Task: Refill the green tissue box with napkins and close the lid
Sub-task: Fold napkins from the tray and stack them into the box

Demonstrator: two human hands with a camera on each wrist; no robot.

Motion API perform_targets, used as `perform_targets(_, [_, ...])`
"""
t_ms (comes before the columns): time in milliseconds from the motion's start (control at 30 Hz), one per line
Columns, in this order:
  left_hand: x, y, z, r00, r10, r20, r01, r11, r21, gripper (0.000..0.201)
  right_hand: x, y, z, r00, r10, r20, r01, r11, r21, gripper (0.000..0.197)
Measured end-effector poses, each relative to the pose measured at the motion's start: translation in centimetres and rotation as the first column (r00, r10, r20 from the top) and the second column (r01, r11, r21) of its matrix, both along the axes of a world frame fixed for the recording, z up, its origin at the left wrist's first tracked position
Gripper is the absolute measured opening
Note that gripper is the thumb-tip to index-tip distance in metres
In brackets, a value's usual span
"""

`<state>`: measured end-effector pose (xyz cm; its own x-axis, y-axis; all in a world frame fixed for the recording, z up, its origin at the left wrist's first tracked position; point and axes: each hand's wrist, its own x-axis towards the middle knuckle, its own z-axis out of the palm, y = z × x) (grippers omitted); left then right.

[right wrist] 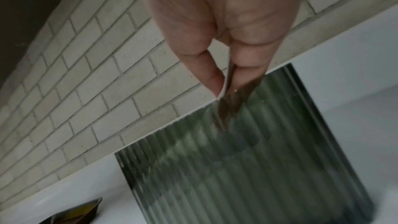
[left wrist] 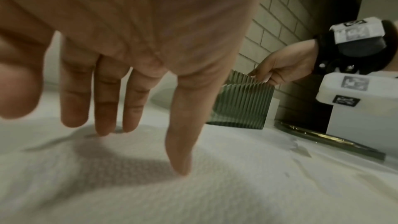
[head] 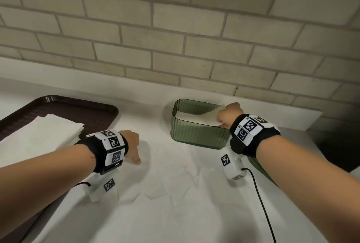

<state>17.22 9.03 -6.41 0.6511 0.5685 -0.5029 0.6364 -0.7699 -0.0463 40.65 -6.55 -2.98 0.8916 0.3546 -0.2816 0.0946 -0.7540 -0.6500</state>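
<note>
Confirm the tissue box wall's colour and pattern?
Translucent dark green box with vertical ribs, clearest in the right wrist view.

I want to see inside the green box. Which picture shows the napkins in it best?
The head view: it looks down into the open green tissue box, where a napkin lies under the right hand. The left wrist view shows only the box's ribbed side. The right wrist view shows the ribbed wall and a napkin edge pinched between fingers.

ribbed translucent green tissue box (head: 198, 134), soft paper napkins (head: 48, 135)
</note>
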Motion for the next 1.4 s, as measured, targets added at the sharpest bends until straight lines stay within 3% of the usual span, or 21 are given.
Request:
perform_targets(100, [0.2, 0.0, -0.5, 1.0, -0.012, 0.008, 0.012, 0.999, 0.029, 0.066, -1.0, 0.0, 0.3, 0.994, 0.084, 0.066, -0.071, 0.983, -0.17, 0.082])
perform_targets(167, [0.4, 0.0, -0.7, 1.0, -0.025, 0.012, 0.025, 0.999, 0.042, 0.063, -1.2, -0.3, 0.7, 0.976, 0.178, 0.123, -0.142, 0.955, -0.26, 0.083])
perform_targets(300, [0.7, 0.2, -0.9, 0.999, -0.041, 0.011, 0.04, 0.998, 0.041, 0.064, -1.8, -0.5, 1.1, 0.886, 0.411, 0.215, -0.279, 0.842, -0.461, 0.054])
perform_targets(400, [0.8, 0.4, -0.8, 0.998, -0.047, 0.03, 0.045, 0.998, 0.046, 0.06, -2.1, -0.5, 1.3, 0.802, 0.519, 0.296, -0.273, 0.759, -0.591, 0.037])
perform_targets(533, [0.7, 0.5, -0.7, 0.994, -0.052, 0.099, 0.043, 0.995, 0.095, 0.039, -2.5, -0.8, 1.3, 0.675, 0.631, 0.382, -0.241, 0.679, -0.694, 0.017])
perform_targets(567, [0.7, 0.5, -0.6, 0.992, -0.056, 0.116, 0.043, 0.993, 0.105, 0.034, -2.6, -1.0, 1.4, 0.66, 0.641, 0.392, -0.243, 0.676, -0.696, 0.006])
perform_targets(667, [0.7, 0.6, -0.5, 0.988, -0.056, 0.144, 0.041, 0.994, 0.104, 0.027, -2.9, -1.4, 1.4, 0.665, 0.629, 0.403, -0.264, 0.703, -0.661, 0.023])
perform_targets(767, [0.7, 0.7, 0.3, 0.98, -0.044, 0.194, 0.031, 0.997, 0.067, 0.025, -3.7, -2.4, 1.8, 0.569, 0.623, 0.537, -0.35, 0.774, -0.528, 0.022])
perform_targets(833, [0.5, 0.8, 1.2, 0.971, -0.057, 0.23, 0.048, 0.998, 0.044, 0.025, -4.9, -3.6, 1.9, 0.502, 0.652, 0.568, -0.492, 0.755, -0.433, 0.026])
perform_targets(900, [0.3, 0.8, 2.3, 0.963, -0.077, 0.26, 0.073, 0.997, 0.026, 0.024, -6.0, -4.8, 1.8, 0.454, 0.754, 0.475, -0.608, 0.652, -0.454, 0.024])
perform_targets(967, [0.2, 0.8, 3.7, 0.955, -0.119, 0.273, 0.112, 0.993, 0.039, 0.016, -6.8, -5.9, 1.2, 0.474, 0.841, 0.26, -0.653, 0.534, -0.538, 0.022])
perform_targets(1067, [0.2, 0.2, 6.7, 0.927, -0.171, 0.332, 0.173, 0.985, 0.026, 0.019, -7.7, -7.3, 0.1, 0.494, 0.867, -0.064, -0.698, 0.352, -0.623, 0.041])
perform_targets(1233, [1.0, -0.9, 12.4, 0.825, -0.106, 0.556, 0.169, 0.983, -0.064, 0.009, -8.7, -9.0, -1.9, 0.526, 0.84, -0.131, -0.769, 0.404, -0.495, 0.047])
perform_targets(1400, [3.4, -1.8, 14.3, 0.671, 0.054, 0.739, 0.102, 0.981, -0.164, 0.013, -10.5, -10.1, -3.5, 0.583, 0.805, -0.112, -0.788, 0.526, -0.32, 0.036])
